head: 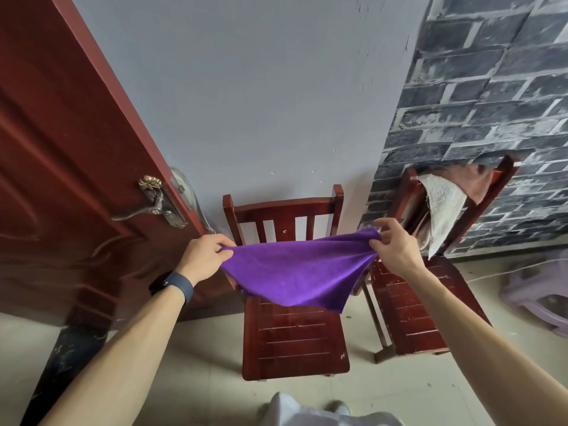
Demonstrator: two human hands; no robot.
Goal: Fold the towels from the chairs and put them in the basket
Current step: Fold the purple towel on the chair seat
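Note:
A purple towel (295, 272) hangs spread in the air above the seat of the middle wooden chair (295, 342). My left hand (204, 256) pinches its left corner and my right hand (396, 244) pinches its right corner. The lower edge sags toward the seat. On the right chair (412, 305), a white towel (442, 207) and a brownish-pink towel (473, 179) drape over the backrest. No basket is in view.
A dark red door (61, 167) with a metal handle (147, 207) stands open on the left. A grey wall is behind the chairs, brick-pattern wall to the right. A pale purple plastic stool (541, 296) sits at far right on the tiled floor.

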